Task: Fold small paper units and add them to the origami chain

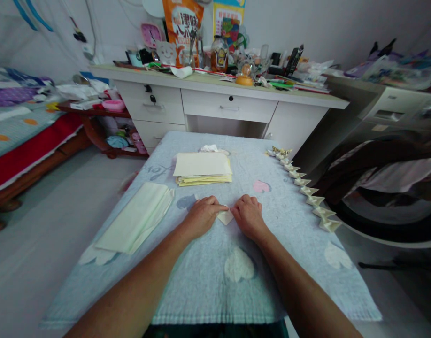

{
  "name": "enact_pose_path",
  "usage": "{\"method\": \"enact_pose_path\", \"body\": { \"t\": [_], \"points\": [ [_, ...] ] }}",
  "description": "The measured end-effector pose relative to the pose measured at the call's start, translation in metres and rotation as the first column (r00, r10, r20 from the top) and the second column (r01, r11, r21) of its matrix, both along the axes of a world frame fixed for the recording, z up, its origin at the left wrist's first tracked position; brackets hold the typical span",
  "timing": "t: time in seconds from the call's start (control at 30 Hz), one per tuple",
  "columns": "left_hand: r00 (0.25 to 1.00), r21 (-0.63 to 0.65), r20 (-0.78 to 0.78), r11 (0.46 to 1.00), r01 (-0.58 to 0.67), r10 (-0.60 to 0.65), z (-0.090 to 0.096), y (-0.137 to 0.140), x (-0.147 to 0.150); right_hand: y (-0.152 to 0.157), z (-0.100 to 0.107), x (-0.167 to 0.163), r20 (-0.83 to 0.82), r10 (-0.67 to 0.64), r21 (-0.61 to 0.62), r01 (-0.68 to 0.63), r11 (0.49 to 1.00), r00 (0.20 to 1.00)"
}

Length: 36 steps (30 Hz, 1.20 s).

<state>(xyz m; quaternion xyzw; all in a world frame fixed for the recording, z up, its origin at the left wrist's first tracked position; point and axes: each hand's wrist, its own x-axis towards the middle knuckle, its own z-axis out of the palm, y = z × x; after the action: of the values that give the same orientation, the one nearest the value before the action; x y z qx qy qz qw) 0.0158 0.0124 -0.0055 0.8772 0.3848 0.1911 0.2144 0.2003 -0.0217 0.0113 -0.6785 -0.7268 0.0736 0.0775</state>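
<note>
A small piece of folded cream paper point(225, 217) lies on the cloth-covered table point(204, 291), its lower corner pointing toward me. My left hand point(203, 216) presses on its left side, fingers curled and thumb stretched along the top edge. On the other side, my right hand point(248, 215) has its fingers bent and closed at the paper's right edge. Both hands partly cover the paper. Just beyond them sits a stack of cream and yellow paper sheets point(203, 165). To the left lies a pile of pale green paper point(134, 218).
Several folded paper boats point(309, 191) stand in a row along the table's right edge. A crumpled white tissue point(209, 148) lies behind the stack. A white desk point(229, 104) crowded with jars and bags stands beyond, with a washing machine point(398, 117) at the right and a bed point(28, 136) at the left.
</note>
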Motion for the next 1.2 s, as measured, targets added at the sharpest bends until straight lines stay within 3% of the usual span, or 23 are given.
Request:
{"method": "enact_pose_path", "body": {
  "t": [0.13,0.3,0.53,0.67,0.8,1.2],
  "points": [
    [1.0,-0.011,-0.004,1.0,-0.009,0.009,0.001,0.0,0.001,0.001,0.0,0.012,-0.071,-0.074,-0.019,0.072,0.997,0.995],
    [1.0,-0.019,0.0,1.0,-0.001,0.001,0.003,-0.001,0.001,-0.005,0.001,0.01,-0.173,-0.015,0.05,0.024,0.998,0.985],
    [0.998,-0.057,0.059,0.998,-0.022,0.025,0.004,-0.001,0.001,-0.005,-0.002,0.0,-0.124,0.022,0.07,-0.014,0.997,0.992],
    [0.978,-0.012,0.096,0.983,-0.184,0.184,0.007,-0.004,0.005,-0.004,-0.004,0.0,-0.111,0.015,0.075,-0.007,0.997,0.994],
    [0.947,0.085,0.006,0.943,-0.322,0.322,0.006,-0.008,0.01,-0.005,-0.005,0.001,-0.139,0.029,0.093,-0.016,0.996,0.99],
    [0.971,0.02,0.007,0.971,-0.238,0.238,0.005,-0.007,0.012,-0.006,-0.004,0.004,-0.287,0.129,0.15,-0.089,0.985,0.949]
  ]
}}
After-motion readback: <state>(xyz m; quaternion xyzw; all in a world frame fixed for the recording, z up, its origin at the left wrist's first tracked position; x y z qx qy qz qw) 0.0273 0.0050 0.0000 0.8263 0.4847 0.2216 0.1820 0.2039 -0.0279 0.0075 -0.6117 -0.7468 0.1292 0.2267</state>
